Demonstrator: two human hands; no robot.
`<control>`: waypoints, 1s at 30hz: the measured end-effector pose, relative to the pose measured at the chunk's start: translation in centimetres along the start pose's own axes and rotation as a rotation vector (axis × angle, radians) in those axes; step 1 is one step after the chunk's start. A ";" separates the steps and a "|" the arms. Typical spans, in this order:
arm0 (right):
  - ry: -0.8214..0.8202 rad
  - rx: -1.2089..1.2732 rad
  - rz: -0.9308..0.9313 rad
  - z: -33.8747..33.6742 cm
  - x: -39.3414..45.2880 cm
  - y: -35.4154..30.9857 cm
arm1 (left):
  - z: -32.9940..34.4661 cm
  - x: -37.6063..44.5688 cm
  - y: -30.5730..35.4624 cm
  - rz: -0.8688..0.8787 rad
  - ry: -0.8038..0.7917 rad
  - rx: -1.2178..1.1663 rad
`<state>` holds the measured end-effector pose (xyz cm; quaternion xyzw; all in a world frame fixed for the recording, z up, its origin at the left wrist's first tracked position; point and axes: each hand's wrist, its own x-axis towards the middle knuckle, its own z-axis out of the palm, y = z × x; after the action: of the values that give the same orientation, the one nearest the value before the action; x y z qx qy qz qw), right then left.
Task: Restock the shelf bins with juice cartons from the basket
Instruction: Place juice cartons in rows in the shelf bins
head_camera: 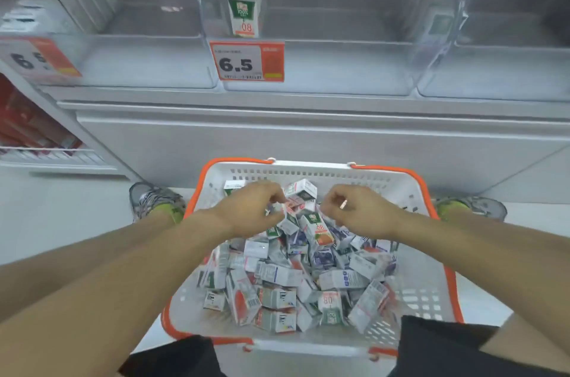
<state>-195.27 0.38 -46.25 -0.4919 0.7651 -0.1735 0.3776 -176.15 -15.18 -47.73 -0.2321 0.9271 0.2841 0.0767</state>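
Presently: white perforated plastic basket with orange rim point(398, 188) on floor, heaped with small white juice cartons point(277, 275). Left hand point(249, 210) and right hand point(354, 210) at far edge, fingers curled into the heap; grip unclear. Clear plastic shelf bin point(308, 68) above: one carton row.

White, orange-rimmed basket point(425, 293) beneath both hands, heaped with jumbled juice cartons point(277, 275); clear shelf bins point(308, 68) beyond them, one holding upright cartons.
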 end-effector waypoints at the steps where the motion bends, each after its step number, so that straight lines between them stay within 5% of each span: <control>1: -0.112 -0.114 0.002 0.7 -0.4 0.8 | 1.8 -0.7 -0.8 -0.049 -0.062 0.001; 6: -0.375 -0.345 0.063 3.4 -2.1 4.3 | 8.1 -3.4 -2.9 -0.183 -0.187 -0.050; 22: -0.228 -0.646 -0.117 9.2 -2.8 7.8 | 12.1 -2.4 -2.2 -0.107 -0.050 -0.001; 30: 0.018 -0.028 0.174 6.4 -2.7 6.9 | 12.1 -2.1 -1.7 -0.072 -0.085 -0.012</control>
<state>-194.12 6.55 -53.78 -0.4271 0.8106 -0.1340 0.3774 -173.39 -8.75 -58.01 -0.2535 0.9123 0.2963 0.1249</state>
